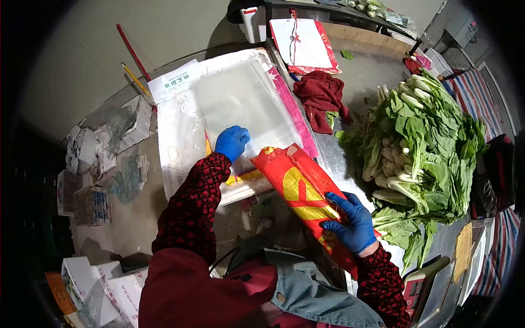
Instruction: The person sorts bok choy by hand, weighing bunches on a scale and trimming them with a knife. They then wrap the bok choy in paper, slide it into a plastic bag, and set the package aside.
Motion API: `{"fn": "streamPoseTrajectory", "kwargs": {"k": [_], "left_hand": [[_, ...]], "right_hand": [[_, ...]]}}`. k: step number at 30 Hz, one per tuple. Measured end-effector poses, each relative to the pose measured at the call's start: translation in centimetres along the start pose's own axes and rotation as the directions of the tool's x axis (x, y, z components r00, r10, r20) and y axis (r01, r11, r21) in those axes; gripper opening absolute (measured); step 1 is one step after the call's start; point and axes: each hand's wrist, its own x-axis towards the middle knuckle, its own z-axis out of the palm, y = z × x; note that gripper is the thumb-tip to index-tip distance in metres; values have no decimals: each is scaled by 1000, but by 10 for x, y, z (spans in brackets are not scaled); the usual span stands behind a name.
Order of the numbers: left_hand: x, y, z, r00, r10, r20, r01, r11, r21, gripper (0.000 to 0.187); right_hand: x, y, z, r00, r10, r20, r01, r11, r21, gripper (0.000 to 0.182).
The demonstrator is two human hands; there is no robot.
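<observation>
My left hand (232, 143), in a blue glove, rests closed at the near edge of a stack of clear plastic bags (240, 95). Its fingertips are curled under, and whether they pinch a bag cannot be seen. The bags lie on a white printed sack (178, 136) with pink and yellow parts. In my right hand (350, 223), also gloved in blue, is a folded red and yellow plastic packet (298, 188), gripped near its lower end and slanting up toward the bags. Right of it, leafy greens with white stems (415, 142) are heaped on the metal table.
A dark red cloth (321, 98) lies beyond the packet, near a clipboard with white paper (303, 45). At lower right stands a scale (429, 290). White boxes (104, 290) and a wire basket (92, 206) are on the left.
</observation>
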Motion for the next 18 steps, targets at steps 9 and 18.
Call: {"fn": "streamPoseTrajectory", "kwargs": {"k": [9, 18], "left_hand": [[3, 8, -14, 981, -9, -194, -36, 972, -231, 11], [-2, -8, 4, 999, -1, -40, -4, 993, -117, 15]], "right_hand": [[7, -6, 3, 998, -51, 29, 51, 999, 1, 64], [11, -5, 8, 998, -17, 63, 15, 999, 31, 64]]}}
